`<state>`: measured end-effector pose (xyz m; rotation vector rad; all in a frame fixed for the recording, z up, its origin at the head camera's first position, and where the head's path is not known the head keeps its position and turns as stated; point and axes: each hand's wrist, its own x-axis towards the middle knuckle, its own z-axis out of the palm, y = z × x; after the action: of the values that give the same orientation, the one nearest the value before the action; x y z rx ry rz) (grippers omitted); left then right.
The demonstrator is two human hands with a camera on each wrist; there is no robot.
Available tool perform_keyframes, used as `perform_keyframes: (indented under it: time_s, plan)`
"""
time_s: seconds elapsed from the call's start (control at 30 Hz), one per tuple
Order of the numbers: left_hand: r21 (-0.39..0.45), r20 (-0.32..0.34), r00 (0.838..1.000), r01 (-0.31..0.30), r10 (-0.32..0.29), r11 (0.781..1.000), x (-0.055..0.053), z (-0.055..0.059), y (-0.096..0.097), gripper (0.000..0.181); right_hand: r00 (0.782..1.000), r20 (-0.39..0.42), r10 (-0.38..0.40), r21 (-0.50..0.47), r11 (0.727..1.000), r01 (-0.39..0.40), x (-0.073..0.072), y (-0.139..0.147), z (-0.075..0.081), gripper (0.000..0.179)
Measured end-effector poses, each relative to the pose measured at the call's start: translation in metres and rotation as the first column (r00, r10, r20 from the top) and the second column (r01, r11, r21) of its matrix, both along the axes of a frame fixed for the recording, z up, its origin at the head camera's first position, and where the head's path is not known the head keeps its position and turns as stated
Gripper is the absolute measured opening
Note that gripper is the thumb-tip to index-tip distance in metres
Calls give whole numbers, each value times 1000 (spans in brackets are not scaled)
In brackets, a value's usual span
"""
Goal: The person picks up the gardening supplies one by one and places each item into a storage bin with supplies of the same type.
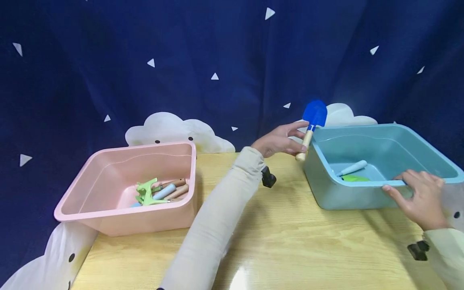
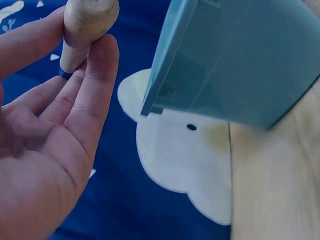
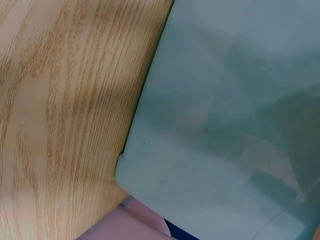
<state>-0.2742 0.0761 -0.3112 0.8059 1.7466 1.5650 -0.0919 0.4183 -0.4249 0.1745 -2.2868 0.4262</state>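
My left hand (image 1: 280,140) pinches the pale wooden handle (image 2: 91,25) of a small toy shovel (image 1: 315,113) with a blue blade. The blade points up and away, beside the left rim of a teal bin (image 1: 362,199). Over that bin's front rim is my right hand (image 1: 422,197), thumb outside and fingertips just over the edge, holding nothing. Inside the teal bin lie a light blue handle (image 1: 353,167) and a bright green piece (image 1: 354,178). The right wrist view shows mostly the bin's outer wall (image 3: 225,125).
A pink bin (image 1: 145,223) stands on the left of the wooden table (image 1: 282,241). In it lie a green forked tool (image 1: 148,193), a blue handle (image 1: 164,191) and several brown handles. A dark blue curtain (image 1: 217,48) with white triangles and clouds hangs behind.
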Motion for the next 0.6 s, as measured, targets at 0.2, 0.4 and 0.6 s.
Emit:
perform_keyframes:
  time_s: [0.2,0.4,0.6]
  plan:
    - [31,65,998,-15,13,999,8,-9,31,80,1000,4,-10,5,1000,10,5,5,-2,49]
    - [43,89,996,-5,1,999,21,-10,66,80,1000,-14,-11,-26,1000,10,10,11,-2,53]
    - [-52,47,995,93,-91,994,37,-12,93,83,1000,-16,-23,-36,999,22,11,11,0,53]
